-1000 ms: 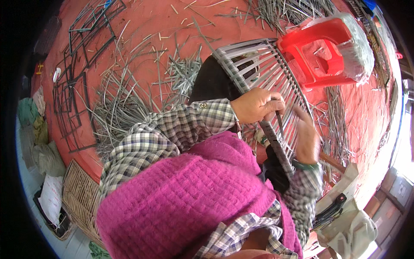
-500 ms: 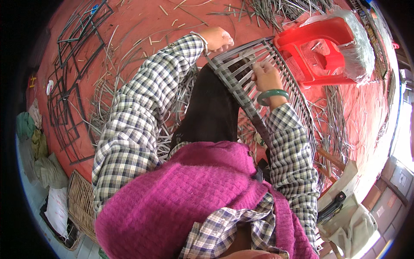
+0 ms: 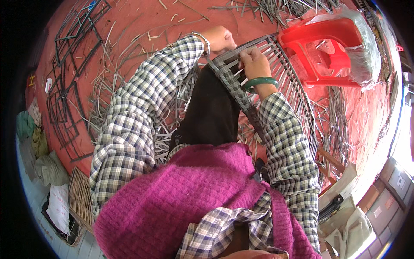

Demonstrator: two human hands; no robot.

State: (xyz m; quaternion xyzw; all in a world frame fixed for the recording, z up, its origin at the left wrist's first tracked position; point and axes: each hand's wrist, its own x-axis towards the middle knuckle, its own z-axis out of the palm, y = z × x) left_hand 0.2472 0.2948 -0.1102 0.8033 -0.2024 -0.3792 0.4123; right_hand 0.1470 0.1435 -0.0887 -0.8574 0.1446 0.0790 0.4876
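Across my right thigh lies a frame [image 3: 276, 54] of grey flat strips, with open slats and a tightly woven band [image 3: 230, 77] along its near-left edge. My left hand [image 3: 221, 39] is closed in a fist at the frame's far-left corner; its fingertips are turned away, so what it grips is hidden. A loose grey strip [image 3: 209, 60] hangs below that wrist beside the corner. My right hand [image 3: 255, 64], with a green bangle at the wrist, has its fingers curled and pinched over the slats next to the woven band. What lies between them is too small to make out.
A red plastic stool [image 3: 317, 47] lies on its side at the right, its seat wrapped in clear plastic. Loose grey strips [image 3: 297, 8] cover parts of the red floor. Dark wire frames [image 3: 73, 95] lie at the left, near a wicker basket [image 3: 79, 194].
My right hand has moved left and slightly away from me along the frame, towards its far-left corner. My left hand has shifted only a little, staying closed.
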